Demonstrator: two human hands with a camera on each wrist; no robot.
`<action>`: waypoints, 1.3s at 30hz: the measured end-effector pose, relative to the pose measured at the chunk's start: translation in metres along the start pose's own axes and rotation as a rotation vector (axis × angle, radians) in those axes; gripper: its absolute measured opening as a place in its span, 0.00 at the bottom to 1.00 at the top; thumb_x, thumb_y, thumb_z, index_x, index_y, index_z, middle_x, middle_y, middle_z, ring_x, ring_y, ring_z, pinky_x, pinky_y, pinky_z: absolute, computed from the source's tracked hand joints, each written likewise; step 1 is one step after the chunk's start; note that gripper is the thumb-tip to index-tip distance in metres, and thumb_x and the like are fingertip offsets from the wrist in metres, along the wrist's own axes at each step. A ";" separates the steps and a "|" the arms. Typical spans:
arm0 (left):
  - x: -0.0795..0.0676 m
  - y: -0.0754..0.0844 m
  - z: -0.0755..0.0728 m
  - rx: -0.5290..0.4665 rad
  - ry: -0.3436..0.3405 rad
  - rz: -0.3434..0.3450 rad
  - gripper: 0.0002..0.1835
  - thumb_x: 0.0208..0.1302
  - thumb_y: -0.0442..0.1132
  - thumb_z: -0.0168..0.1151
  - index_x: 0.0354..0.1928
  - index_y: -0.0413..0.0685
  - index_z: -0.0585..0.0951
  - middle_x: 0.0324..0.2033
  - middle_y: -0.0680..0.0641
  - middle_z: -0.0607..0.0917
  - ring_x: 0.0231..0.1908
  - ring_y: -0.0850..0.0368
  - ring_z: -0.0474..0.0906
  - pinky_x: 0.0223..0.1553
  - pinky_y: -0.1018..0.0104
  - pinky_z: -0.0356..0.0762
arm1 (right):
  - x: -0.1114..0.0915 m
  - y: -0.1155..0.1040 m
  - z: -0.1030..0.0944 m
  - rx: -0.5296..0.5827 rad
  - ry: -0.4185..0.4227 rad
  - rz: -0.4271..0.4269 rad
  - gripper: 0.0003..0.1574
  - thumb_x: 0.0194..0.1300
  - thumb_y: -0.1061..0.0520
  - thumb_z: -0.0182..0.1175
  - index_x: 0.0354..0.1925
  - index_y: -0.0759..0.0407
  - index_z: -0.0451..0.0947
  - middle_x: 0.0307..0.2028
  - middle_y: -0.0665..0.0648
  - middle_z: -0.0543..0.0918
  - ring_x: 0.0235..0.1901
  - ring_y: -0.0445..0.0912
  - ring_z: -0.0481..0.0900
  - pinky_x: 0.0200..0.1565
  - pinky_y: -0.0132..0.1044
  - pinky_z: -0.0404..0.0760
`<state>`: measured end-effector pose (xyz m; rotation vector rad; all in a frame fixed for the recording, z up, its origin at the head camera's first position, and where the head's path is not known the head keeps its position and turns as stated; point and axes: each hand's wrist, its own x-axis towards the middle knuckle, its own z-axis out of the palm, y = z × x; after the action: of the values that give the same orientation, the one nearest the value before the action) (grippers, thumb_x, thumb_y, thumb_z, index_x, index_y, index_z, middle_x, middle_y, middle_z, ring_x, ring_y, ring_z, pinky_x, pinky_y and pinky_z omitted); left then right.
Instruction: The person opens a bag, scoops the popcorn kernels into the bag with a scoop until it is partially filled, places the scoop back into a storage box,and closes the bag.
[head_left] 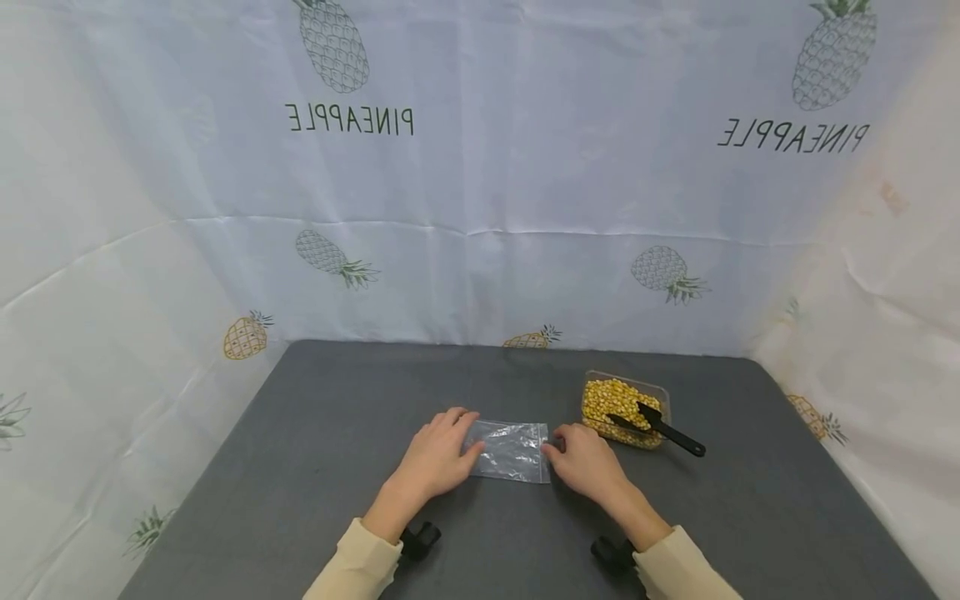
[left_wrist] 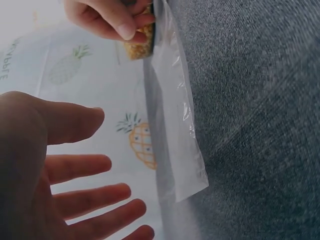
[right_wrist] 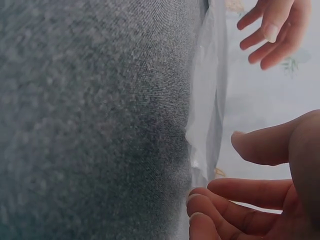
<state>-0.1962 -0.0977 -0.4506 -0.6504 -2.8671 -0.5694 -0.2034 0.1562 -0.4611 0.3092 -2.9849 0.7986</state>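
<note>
A clear plastic zip bag (head_left: 512,451) lies flat on the grey table, its zip end to the right. My left hand (head_left: 437,454) hovers at the bag's left end; in the left wrist view, its fingers (left_wrist: 120,192) are spread and apart from the bag (left_wrist: 176,112). My right hand (head_left: 588,463) is at the zip end. The right wrist view has its thumb (right_wrist: 262,145) well apart from the loosely bent fingers, whose tips are close to the bag (right_wrist: 206,100); whether they touch it I cannot tell. Neither hand holds anything.
Behind my right hand stands a clear plastic tub (head_left: 663,398) of yellow corn kernels (head_left: 611,398). A black scoop (head_left: 678,436) rests in it, handle jutting over the right side. White pineapple-print cloth (head_left: 465,167) hangs around the grey table (head_left: 375,383).
</note>
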 end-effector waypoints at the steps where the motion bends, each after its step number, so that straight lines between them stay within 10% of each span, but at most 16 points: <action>1: 0.000 0.000 0.001 -0.005 -0.011 -0.005 0.25 0.72 0.47 0.62 0.65 0.42 0.77 0.59 0.40 0.79 0.58 0.41 0.76 0.54 0.42 0.76 | 0.001 0.000 0.000 0.003 -0.007 0.004 0.17 0.66 0.54 0.69 0.46 0.67 0.85 0.34 0.58 0.83 0.32 0.48 0.80 0.33 0.47 0.80; 16: 0.004 0.007 0.011 -0.057 -0.159 -0.065 0.25 0.73 0.48 0.61 0.66 0.42 0.76 0.61 0.40 0.78 0.62 0.40 0.74 0.55 0.41 0.76 | 0.015 0.005 0.011 0.084 -0.040 -0.004 0.12 0.65 0.58 0.68 0.41 0.68 0.86 0.35 0.59 0.87 0.32 0.48 0.83 0.36 0.50 0.82; 39: 0.008 0.012 0.015 -0.045 -0.175 -0.069 0.25 0.72 0.50 0.61 0.63 0.43 0.79 0.60 0.41 0.80 0.61 0.41 0.75 0.53 0.39 0.76 | 0.019 0.004 0.008 0.401 -0.129 0.106 0.10 0.67 0.63 0.62 0.29 0.62 0.86 0.22 0.52 0.80 0.19 0.44 0.75 0.22 0.37 0.74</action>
<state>-0.1986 -0.0785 -0.4590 -0.6407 -3.0587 -0.6171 -0.2229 0.1526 -0.4684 0.2201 -2.9548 1.4442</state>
